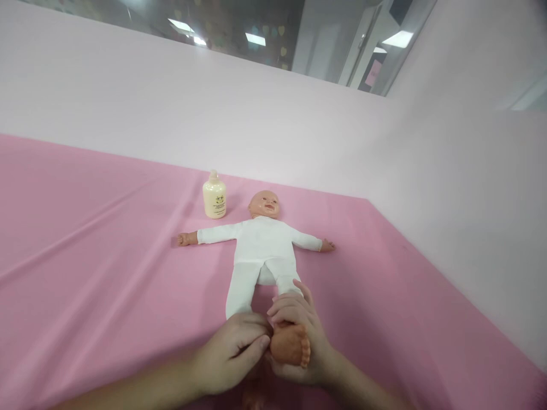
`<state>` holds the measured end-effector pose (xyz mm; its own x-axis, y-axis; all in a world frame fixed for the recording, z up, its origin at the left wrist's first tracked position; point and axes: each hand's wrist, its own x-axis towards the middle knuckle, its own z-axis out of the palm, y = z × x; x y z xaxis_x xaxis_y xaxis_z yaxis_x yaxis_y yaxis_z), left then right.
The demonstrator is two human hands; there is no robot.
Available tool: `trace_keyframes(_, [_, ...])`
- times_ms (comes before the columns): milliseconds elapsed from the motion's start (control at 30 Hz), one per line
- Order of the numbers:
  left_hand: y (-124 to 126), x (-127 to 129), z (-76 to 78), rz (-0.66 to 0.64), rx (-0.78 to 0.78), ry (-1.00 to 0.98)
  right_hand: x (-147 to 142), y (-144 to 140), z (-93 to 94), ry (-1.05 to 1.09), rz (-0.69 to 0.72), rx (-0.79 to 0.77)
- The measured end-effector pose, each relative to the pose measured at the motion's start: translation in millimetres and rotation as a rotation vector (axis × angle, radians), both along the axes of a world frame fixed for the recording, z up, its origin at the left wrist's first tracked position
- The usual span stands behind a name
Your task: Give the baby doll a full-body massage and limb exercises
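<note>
A baby doll (265, 242) in white clothing lies on its back on the pink sheet (128, 273), arms spread wide and head toward the wall. My right hand (310, 336) is wrapped round the doll's lower leg, and the doll's foot (289, 344) shows with its sole toward me. Beside it, my left hand (235, 350) has its fingers and thumb closed at the inner side of that foot; what its fingertips hold, if anything, is hidden. The doll's other foot (253, 393) shows low in the view, partly behind my left hand.
A cream-yellow pump bottle (214, 196) stands upright on the sheet, left of the doll's head. Behind it rises a pale wall (171, 108) with a reflecting window (256, 34) above. Another wall (470, 216) bounds the sheet on the right. Folds run across the sheet at left.
</note>
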<state>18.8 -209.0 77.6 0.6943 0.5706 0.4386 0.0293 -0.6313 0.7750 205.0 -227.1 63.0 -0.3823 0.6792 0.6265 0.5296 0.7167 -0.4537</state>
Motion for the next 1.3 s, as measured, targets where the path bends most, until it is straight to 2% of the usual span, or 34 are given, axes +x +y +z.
trace_keyframes(200, [-0.4, 0.3, -2.8, -0.009, -0.007, 0.031, -1.4, 0.0, -4.9, 0.07, 0.003, 0.057])
trace_keyframes(400, [0.3, 0.4, -5.0, -0.04, 0.059, 0.046, 0.7, -1.6, 8.3, 0.063, 0.041, 0.056])
trace_keyframes(633, [0.8, 1.7, -3.4, -0.086, 0.139, 0.113, 4.6, -1.7, 19.5, 0.007, 0.167, 0.019])
trace_keyframes(833, [1.4, 2.4, -4.9, -0.101, 0.187, 0.092, 1.9, -4.0, 19.0, 0.045, 0.26, 0.096])
trace_keyframes(1300, [0.6, -1.0, -4.3, -0.096, 0.213, 0.135, 6.2, -0.3, 17.2, 0.074, 0.323, 0.07])
